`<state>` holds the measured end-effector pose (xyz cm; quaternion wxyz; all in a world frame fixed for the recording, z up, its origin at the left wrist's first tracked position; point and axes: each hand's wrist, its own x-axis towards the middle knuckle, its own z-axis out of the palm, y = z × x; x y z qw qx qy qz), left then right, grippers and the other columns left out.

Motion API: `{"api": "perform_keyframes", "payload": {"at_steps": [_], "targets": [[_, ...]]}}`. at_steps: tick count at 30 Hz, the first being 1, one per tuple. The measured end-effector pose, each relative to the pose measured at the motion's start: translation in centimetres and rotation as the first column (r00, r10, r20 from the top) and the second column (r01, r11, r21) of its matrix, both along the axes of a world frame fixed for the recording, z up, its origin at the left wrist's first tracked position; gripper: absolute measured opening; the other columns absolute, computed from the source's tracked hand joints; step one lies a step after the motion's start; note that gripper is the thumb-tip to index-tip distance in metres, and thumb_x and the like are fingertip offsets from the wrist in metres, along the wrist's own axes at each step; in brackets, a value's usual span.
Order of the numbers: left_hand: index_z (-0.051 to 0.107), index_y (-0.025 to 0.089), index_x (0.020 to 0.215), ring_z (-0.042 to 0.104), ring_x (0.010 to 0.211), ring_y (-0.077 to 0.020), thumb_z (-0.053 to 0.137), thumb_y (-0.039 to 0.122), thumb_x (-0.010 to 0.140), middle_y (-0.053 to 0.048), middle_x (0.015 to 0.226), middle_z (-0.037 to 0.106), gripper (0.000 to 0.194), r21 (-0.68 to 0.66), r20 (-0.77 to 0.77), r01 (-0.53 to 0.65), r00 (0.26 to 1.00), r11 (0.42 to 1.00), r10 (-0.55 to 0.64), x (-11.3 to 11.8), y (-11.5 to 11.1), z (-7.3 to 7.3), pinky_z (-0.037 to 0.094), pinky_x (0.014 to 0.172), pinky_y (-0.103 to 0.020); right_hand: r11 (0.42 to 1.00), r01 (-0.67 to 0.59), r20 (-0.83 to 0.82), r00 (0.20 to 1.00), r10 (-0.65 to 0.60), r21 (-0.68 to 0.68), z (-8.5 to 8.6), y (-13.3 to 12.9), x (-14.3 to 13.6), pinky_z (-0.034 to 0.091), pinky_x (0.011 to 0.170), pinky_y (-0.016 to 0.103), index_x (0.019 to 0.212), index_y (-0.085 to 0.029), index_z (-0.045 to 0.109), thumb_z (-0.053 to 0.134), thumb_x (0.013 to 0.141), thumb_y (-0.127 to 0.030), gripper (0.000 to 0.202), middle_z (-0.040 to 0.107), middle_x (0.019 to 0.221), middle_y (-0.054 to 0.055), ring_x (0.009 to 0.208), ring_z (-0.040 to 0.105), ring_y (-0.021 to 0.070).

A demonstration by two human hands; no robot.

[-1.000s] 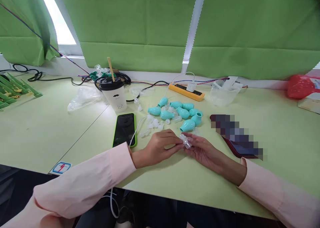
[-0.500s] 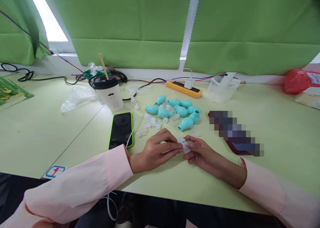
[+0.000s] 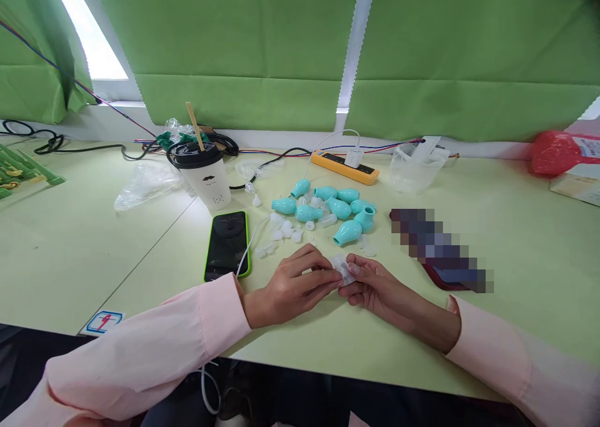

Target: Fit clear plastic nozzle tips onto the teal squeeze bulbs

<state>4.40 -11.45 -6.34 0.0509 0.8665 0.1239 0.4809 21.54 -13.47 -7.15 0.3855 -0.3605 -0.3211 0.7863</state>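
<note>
Between my two hands is a small translucent white plastic piece (image 3: pixel 344 269), its exact kind unclear. My left hand (image 3: pixel 293 286) pinches its left side with the fingertips. Thumb and fingers of my right hand (image 3: pixel 375 283) grip its right side. Just beyond my hands lies a group of glossy turquoise rubber bulbs (image 3: pixel 347 232), several in all. Loose small white plastic parts (image 3: pixel 287 229) are scattered to the left of the bulbs and among them. My fingers cover part of the held piece.
A black phone in a green case (image 3: pixel 227 246) lies left of my hands, near a lidded paper cup (image 3: pixel 209 180). Behind the bulbs sits a yellow power strip (image 3: pixel 344 167); a clear plastic container (image 3: pixel 415 170) stands beside it. A dark red-edged object (image 3: pixel 440 277), partly pixelated, lies at right.
My right hand has shifted slightly left, closer to my left fingertips, and the white piece has turned a little between them. The bulbs and loose parts stay put.
</note>
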Motion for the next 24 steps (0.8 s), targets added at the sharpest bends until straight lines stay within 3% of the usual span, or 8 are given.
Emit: {"api": "perform_keyframes", "payload": {"at_steps": [9,14,19,24], "targets": [[0.057,0.013,0.081,0.048,0.069,-0.0109,0.06,0.011,0.07,-0.006,0.076,0.056,0.012,0.037,0.011,-0.081,0.997,0.996,0.081,-0.06,-0.27,0.21,0.046,0.055,-0.024,0.999,-0.039,0.006,0.999,0.038,0.025,0.07,-0.05,-0.04,0.05,0.051,0.017,0.069,-0.016,0.042,0.061,0.071,-0.027,0.021,0.065,0.065,0.0,0.058,0.064,0.0105],[0.057,0.012,0.078,0.05,0.074,-0.014,0.063,0.011,0.067,-0.008,0.083,0.06,0.013,0.194,-0.031,-0.149,0.987,0.97,0.158,-0.22,-0.33,0.13,0.049,0.058,-0.028,0.998,-0.044,0.011,0.999,0.044,0.041,0.0,-0.06,-0.02,0.05,0.053,0.017,0.07,-0.017,0.043,0.059,0.072,-0.028,0.02,0.065,0.063,0.0,0.059,0.064,0.01],[0.054,0.01,0.067,0.052,0.077,-0.0162,0.064,0.006,0.063,-0.006,0.086,0.062,0.011,0.388,-0.087,-0.129,0.981,0.913,0.176,-0.56,-0.14,-0.11,0.05,0.058,-0.027,0.998,-0.039,0.025,0.999,0.038,0.051,0.24,-0.18,-0.05,0.05,0.053,0.016,0.069,-0.016,0.044,0.06,0.072,-0.028,0.02,0.064,0.062,-0.001,0.058,0.064,0.0091],[0.057,0.011,0.077,0.054,0.079,-0.0148,0.061,0.009,0.067,-0.006,0.088,0.062,0.011,0.406,-0.149,-0.083,0.977,0.91,0.156,-0.84,0.16,-0.1,0.052,0.065,-0.028,0.997,-0.061,0.02,0.998,0.06,0.056,0.22,-0.09,-0.08,0.049,0.052,0.017,0.068,-0.016,0.043,0.059,0.072,-0.029,0.021,0.062,0.059,-0.002,0.056,0.063,0.0094]]}}
